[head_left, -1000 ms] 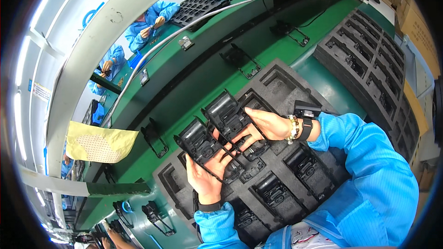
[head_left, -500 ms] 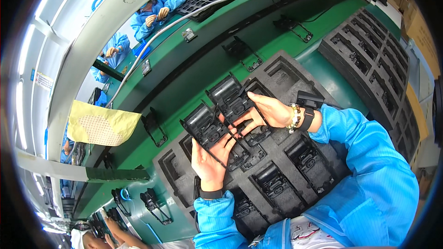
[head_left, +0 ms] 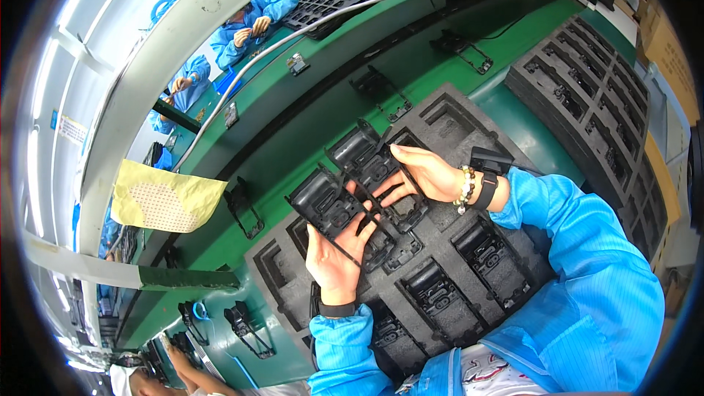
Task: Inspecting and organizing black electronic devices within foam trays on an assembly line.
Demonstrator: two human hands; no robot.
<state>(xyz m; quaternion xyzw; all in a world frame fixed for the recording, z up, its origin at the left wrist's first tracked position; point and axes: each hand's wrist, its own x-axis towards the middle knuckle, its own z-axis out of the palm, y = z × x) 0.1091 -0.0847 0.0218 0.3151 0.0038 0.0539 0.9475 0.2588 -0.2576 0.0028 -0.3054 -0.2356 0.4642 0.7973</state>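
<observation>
My left hand (head_left: 339, 257) grips a black plastic housing part (head_left: 323, 200) lifted above a black foam tray (head_left: 447, 114). My right hand (head_left: 420, 174) grips a second black plastic housing part (head_left: 364, 152) just beside the first; the two parts touch edge to edge. A thin black cable runs down across my left palm. Below my hands, several tray pockets hold more black housing parts (head_left: 434, 295). A bead bracelet and a black wrist strap (head_left: 480, 189) sit on my right wrist.
A stack of black foam trays (head_left: 587, 95) stands at the right. Black metal fixtures (head_left: 462, 48) sit on the green conveyor bench (head_left: 308, 125). A yellow perforated sheet (head_left: 158, 202) hangs at the left. People in blue coats (head_left: 246, 26) work beyond; another person's hands (head_left: 172, 363) show at the lower left.
Both hands have lifted the two black parts slightly up and away from the tray, still held together. The view has shifted a little.
</observation>
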